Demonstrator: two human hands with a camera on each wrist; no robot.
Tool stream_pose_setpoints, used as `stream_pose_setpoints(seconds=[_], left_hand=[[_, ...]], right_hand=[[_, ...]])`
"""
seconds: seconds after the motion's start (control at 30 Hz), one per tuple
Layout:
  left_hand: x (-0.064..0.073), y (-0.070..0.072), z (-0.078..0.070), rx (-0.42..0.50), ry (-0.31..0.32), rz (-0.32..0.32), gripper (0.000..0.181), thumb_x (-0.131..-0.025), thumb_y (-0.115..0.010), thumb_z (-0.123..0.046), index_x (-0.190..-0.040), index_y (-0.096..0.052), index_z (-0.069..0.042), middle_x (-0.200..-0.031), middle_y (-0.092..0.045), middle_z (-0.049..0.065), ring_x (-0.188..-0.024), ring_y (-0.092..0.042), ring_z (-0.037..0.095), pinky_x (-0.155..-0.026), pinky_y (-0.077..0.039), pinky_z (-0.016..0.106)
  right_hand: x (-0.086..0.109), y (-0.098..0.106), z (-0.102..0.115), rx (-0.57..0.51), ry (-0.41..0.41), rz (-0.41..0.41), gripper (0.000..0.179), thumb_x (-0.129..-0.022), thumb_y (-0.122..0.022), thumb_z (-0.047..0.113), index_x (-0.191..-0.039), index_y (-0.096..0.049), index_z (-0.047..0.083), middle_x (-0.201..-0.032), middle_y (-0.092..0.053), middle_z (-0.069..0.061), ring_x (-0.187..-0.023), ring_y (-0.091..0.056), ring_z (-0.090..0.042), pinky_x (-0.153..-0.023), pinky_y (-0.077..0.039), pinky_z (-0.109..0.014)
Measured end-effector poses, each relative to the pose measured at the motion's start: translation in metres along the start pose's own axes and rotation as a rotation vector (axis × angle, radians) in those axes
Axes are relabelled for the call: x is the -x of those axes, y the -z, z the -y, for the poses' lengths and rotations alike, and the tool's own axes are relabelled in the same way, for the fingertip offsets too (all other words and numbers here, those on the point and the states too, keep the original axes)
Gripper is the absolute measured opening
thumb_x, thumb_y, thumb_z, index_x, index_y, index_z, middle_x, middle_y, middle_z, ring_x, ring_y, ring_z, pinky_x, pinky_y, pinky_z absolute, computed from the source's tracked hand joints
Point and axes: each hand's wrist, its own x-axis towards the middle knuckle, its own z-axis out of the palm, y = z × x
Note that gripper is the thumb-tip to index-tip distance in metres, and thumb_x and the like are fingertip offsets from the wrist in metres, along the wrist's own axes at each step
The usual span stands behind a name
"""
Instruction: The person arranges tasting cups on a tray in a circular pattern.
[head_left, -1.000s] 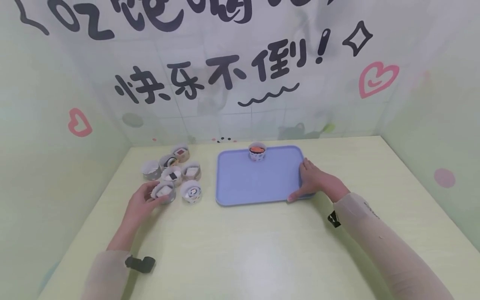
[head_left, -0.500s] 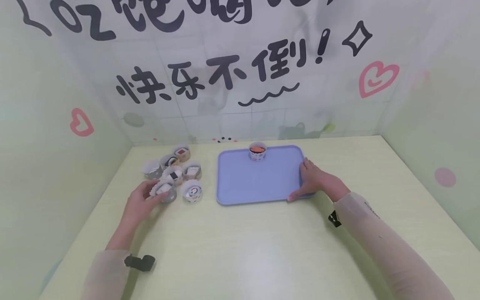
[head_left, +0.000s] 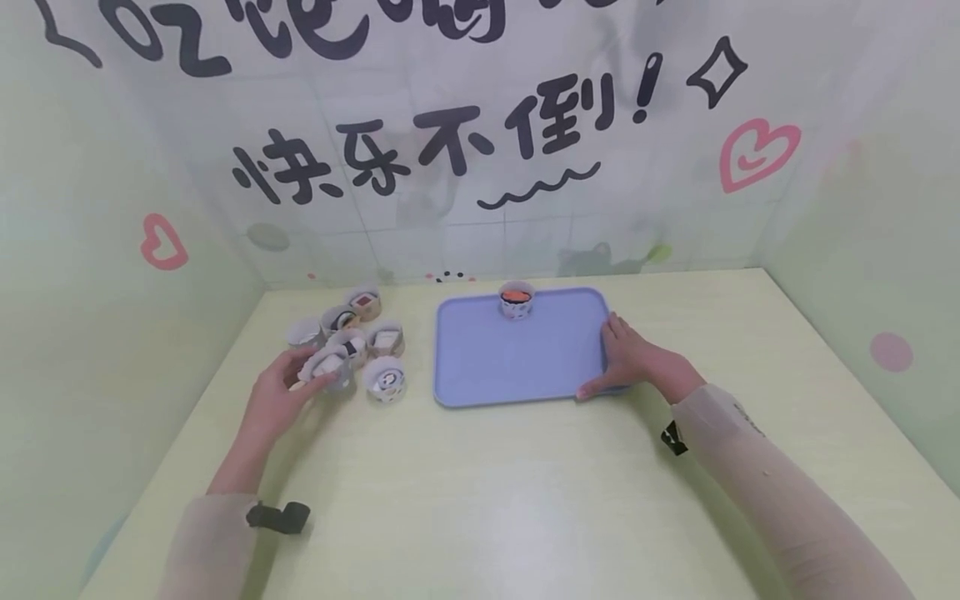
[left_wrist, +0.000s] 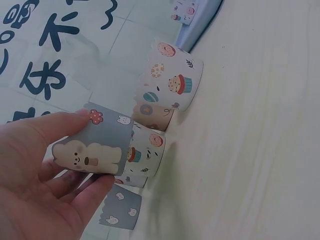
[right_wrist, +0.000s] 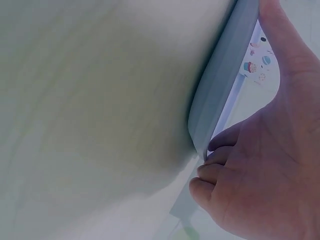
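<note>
Head view: at left of frame, I observe the left hand (head_left: 273, 400) pinching a grey bear-print cup (left_wrist: 97, 142). Right of centre, the right hand (head_left: 637, 358) spans the blue tray's (head_left: 517, 358) edge, thumb and fingers wide apart. Wall lettering (head_left: 458, 150), upper centre, reads 快乐不倒!; its top line is cropped.

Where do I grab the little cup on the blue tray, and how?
Probably pinch the cup by opposite outer sides, from the front: it stands upright near the back edge of the blue tray. Avoid its open top, where something orange shows.
</note>
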Motion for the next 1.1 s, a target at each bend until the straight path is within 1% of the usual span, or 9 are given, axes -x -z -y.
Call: stream_pose_setpoints(seconds=[0.07, 0.13, 0.33, 0.57, 0.67, 0.87, 0.97, 1.07, 1.1], left_hand=[[0.000, 0.001, 0.000, 0.004, -0.016, -0.010, 0.063, -0.095, -0.069, -0.027, -0.144, -0.044, 0.003, -0.147, -0.048, 0.028, -0.135, -0.047, 0.047, -0.098, -0.048, 0.013], [0.001, 0.002, -0.001, 0.009, -0.025, -0.017, 0.062, -0.094, -0.070, -0.026, -0.143, -0.045, 0.003, -0.147, -0.049, 0.028, -0.134, -0.048, 0.046, -0.089, -0.043, 0.002], [0.000, -0.001, -0.009, 0.046, -0.032, -0.015, 0.061, -0.094, -0.070, -0.025, -0.143, -0.046, 0.002, -0.147, -0.049, 0.027, -0.134, -0.049, 0.045, -0.086, -0.041, 0.000], [-0.002, -0.006, -0.022, 0.073, -0.057, -0.009, 0.061, -0.093, -0.071, -0.023, -0.142, -0.046, 0.002, -0.143, -0.053, 0.027, -0.133, -0.051, 0.042, -0.085, -0.040, -0.001], [-0.003, -0.009, -0.028, 0.086, -0.068, -0.001, 0.060, -0.093, -0.071, -0.022, -0.142, -0.047, 0.002, -0.142, -0.054, 0.026, -0.132, -0.052, 0.040, -0.085, -0.042, -0.001], [-0.009, -0.020, -0.039, 0.135, -0.088, 0.031, 0.057, -0.092, -0.072, -0.019, -0.140, -0.049, 0.001, -0.141, -0.055, 0.023, -0.131, -0.053, 0.037, -0.090, -0.046, 0.005], [-0.013, -0.026, -0.046, 0.153, -0.084, 0.057, 0.058, -0.092, -0.072, -0.019, -0.142, -0.048, -0.001, -0.143, -0.054, 0.021, -0.133, -0.052, 0.036, -0.102, -0.050, 0.021], [-0.016, -0.032, -0.052, 0.169, -0.074, 0.078, 0.060, -0.092, -0.072, -0.018, -0.143, -0.047, -0.001, -0.145, -0.052, 0.021, -0.136, -0.050, 0.036, -0.113, -0.045, 0.042], [-0.017, -0.034, -0.054, 0.172, -0.071, 0.084, 0.059, -0.092, -0.072, -0.018, -0.143, -0.047, -0.001, -0.145, -0.052, 0.022, -0.137, -0.049, 0.036, -0.115, -0.043, 0.046]], right_hand=[[0.000, -0.001, -0.001, 0.005, 0.017, -0.016, 0.143, -0.068, -0.081, 0.067, -0.150, -0.002, -0.021, -0.158, 0.003, -0.042, -0.149, -0.003, -0.055, -0.124, -0.015, -0.060], [0.000, -0.002, -0.001, 0.009, 0.032, -0.033, 0.142, -0.068, -0.081, 0.066, -0.149, -0.003, -0.021, -0.157, 0.002, -0.043, -0.148, -0.004, -0.056, -0.124, -0.015, -0.061], [0.005, -0.004, -0.004, 0.003, 0.057, -0.076, 0.141, -0.069, -0.081, 0.065, -0.148, -0.004, -0.022, -0.157, 0.000, -0.043, -0.148, -0.006, -0.057, -0.123, -0.017, -0.061], [0.007, -0.002, -0.002, -0.039, 0.057, -0.062, 0.139, -0.071, -0.081, 0.062, -0.149, -0.001, -0.022, -0.157, 0.002, -0.043, -0.149, -0.004, -0.056, -0.124, -0.015, -0.062], [0.007, -0.002, 0.000, -0.025, 0.058, -0.053, 0.140, -0.070, -0.081, 0.063, -0.148, -0.002, -0.022, -0.157, 0.000, -0.044, -0.148, -0.006, -0.056, -0.123, -0.016, -0.062], [0.005, 0.001, 0.001, 0.004, 0.038, -0.021, 0.142, -0.070, -0.079, 0.067, -0.148, -0.001, -0.023, -0.157, 0.002, -0.044, -0.148, -0.005, -0.057, -0.123, -0.016, -0.062], [0.005, 0.002, 0.001, 0.002, 0.033, -0.012, 0.142, -0.071, -0.078, 0.067, -0.148, 0.000, -0.022, -0.157, 0.003, -0.043, -0.149, -0.003, -0.056, -0.124, -0.014, -0.061], [0.004, 0.002, 0.001, 0.002, 0.035, -0.004, 0.141, -0.072, -0.078, 0.066, -0.148, 0.000, -0.022, -0.157, 0.003, -0.043, -0.149, -0.002, -0.055, -0.124, -0.014, -0.061], [0.004, 0.002, 0.001, 0.000, 0.036, 0.000, 0.141, -0.072, -0.078, 0.066, -0.148, 0.000, -0.023, -0.157, 0.003, -0.043, -0.149, -0.002, -0.055, -0.124, -0.013, -0.061]])
